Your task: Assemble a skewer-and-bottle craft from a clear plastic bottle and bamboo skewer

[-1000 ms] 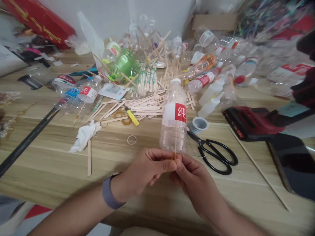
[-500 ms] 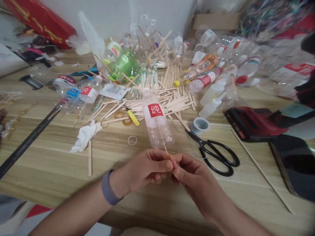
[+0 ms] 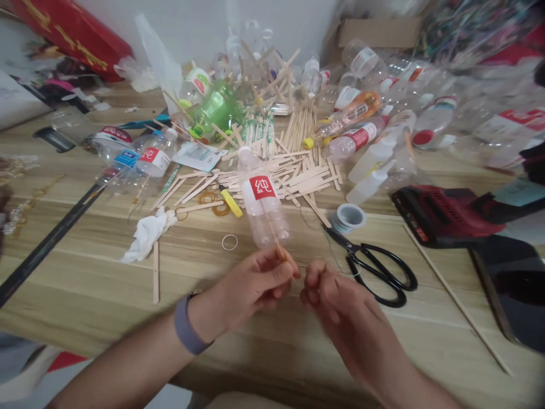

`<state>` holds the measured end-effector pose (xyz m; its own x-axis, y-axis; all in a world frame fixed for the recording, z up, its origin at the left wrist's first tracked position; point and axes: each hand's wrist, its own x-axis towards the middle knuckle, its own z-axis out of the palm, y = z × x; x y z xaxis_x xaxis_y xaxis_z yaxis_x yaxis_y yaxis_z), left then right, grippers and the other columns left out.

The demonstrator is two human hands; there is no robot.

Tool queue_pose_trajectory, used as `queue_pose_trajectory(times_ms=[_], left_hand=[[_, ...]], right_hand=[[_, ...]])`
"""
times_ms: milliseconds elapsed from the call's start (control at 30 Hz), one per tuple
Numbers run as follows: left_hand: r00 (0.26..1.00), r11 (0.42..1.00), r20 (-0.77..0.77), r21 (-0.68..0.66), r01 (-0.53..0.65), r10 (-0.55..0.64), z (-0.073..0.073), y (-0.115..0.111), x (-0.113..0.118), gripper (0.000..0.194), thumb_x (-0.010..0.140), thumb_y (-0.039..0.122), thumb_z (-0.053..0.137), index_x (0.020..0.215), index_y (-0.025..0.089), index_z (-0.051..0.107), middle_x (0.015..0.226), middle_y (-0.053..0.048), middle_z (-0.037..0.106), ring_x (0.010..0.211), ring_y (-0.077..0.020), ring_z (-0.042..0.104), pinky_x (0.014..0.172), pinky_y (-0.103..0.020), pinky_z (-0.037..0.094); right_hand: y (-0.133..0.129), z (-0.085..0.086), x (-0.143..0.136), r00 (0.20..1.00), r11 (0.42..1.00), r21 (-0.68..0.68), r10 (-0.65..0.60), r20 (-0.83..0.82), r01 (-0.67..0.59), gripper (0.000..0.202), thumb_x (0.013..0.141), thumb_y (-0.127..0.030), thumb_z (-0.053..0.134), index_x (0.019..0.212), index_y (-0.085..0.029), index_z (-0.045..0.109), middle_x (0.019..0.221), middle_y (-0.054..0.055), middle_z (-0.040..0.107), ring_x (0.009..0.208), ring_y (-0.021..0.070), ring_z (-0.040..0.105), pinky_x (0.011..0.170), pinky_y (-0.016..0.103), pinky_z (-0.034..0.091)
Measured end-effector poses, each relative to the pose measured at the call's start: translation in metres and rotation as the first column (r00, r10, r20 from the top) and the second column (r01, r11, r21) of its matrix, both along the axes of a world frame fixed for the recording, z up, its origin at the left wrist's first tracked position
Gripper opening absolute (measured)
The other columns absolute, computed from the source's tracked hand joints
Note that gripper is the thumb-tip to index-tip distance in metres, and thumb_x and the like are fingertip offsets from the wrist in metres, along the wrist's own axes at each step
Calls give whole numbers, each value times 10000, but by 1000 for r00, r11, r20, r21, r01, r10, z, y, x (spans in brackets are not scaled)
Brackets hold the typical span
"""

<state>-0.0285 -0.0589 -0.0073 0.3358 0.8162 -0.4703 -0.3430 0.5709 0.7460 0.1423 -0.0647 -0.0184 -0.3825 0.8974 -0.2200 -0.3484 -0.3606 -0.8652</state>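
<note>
My left hand (image 3: 266, 278) pinches the near end of a thin wooden stick (image 3: 273, 232), thumb against the fingers. The stick lines up with a clear plastic bottle (image 3: 268, 218) with a red and white label, which lies with its white cap pointing away from me. Whether the stick runs inside the bottle or over it, I cannot tell. Just right of it, apart from the left, is my right hand (image 3: 336, 295), its fingers curled and closed; anything in them is hidden. A thin thread (image 3: 340, 264) runs near its knuckles toward the scissors (image 3: 370, 264).
Wooden sticks (image 3: 309, 182) are piled behind the bottle. A yellow-handled tool (image 3: 231, 203), a white ring (image 3: 230, 242) and crumpled tissue (image 3: 151, 233) lie left. Rightward are a wire spool (image 3: 349, 217), a long stick (image 3: 455, 298), a red-black power tool (image 3: 443, 216) and several bottles.
My right hand has come away from the left hand and the stick's end, turning with its fingers curled. The bottle and stick have shifted slightly left and away from me.
</note>
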Motion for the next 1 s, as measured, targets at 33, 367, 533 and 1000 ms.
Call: queue_pose_trajectory(times_ms=[33,367,533,1000], left_hand=[[998,998,-26,47,-48,49,-1,1,-1,334,729,438,739,737,163,548,619,55,455,502,-43,342,429,-174,196],[987,998,-156,68,-16,26,-17,-2,5,314,790,440,661,724,156,544,631,55,516,423,-21,332,361,-167,211],[988,996,-155,93,-12,26,-15,-7,10,319,777,432,674,728,161,512,629,65,505,413,-19,368,348,-161,236],[993,989,-119,149,-7,25,-19,-11,10,354,777,480,668,789,146,554,638,52,520,426,-27,381,379,-177,250]], right_hand=[[-1,0,2,999,996,92,-8,32,5,429,810,-434,657,493,-195,495,757,22,508,667,160,432,628,296,386],[12,-5,-2,900,982,189,-80,429,-3,232,805,-441,654,861,-219,616,697,12,623,582,147,514,520,260,403],[14,-1,-1,785,894,434,-188,590,-112,132,853,-346,603,836,-223,646,742,28,640,610,156,573,568,279,449],[38,10,1,399,107,645,-705,585,-757,235,896,-137,483,934,-244,689,826,31,678,674,180,596,575,294,385]])
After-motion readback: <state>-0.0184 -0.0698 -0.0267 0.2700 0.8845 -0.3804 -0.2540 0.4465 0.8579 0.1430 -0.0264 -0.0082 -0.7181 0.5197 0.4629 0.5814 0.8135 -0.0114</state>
